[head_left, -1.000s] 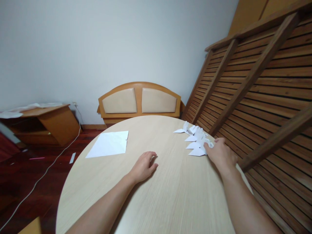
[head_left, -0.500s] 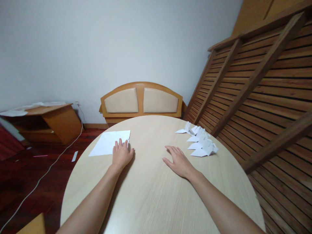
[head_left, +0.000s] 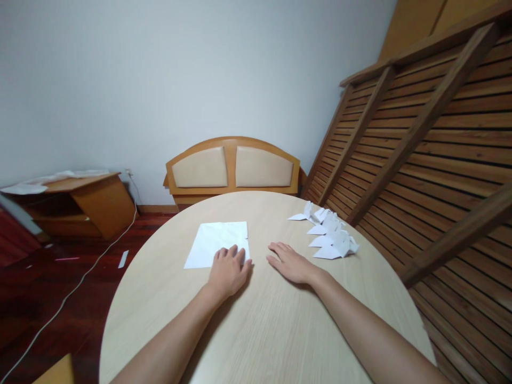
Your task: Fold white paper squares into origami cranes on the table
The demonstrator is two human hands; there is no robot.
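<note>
A flat sheet of white paper lies on the round wooden table, left of the middle. My left hand rests with spread fingers on the sheet's near right corner, its thumb just off the edge. To the right of the paper and apart from it, my right hand is on or just above the tabletop, empty, with its fingers stretched out. Beyond the right hand stands a row of folded white paper figures, overlapping one another along the table's far right side.
A wooden headboard with two padded panels stands behind the table. Slatted wooden bed frame leans close on the right. At left are a low desk and a white cable running across the dark floor.
My left hand has slid the paper to the right and slightly nearer, towards the table's middle. The right hand has stayed nearly in place, its fingers lower and flatter.
</note>
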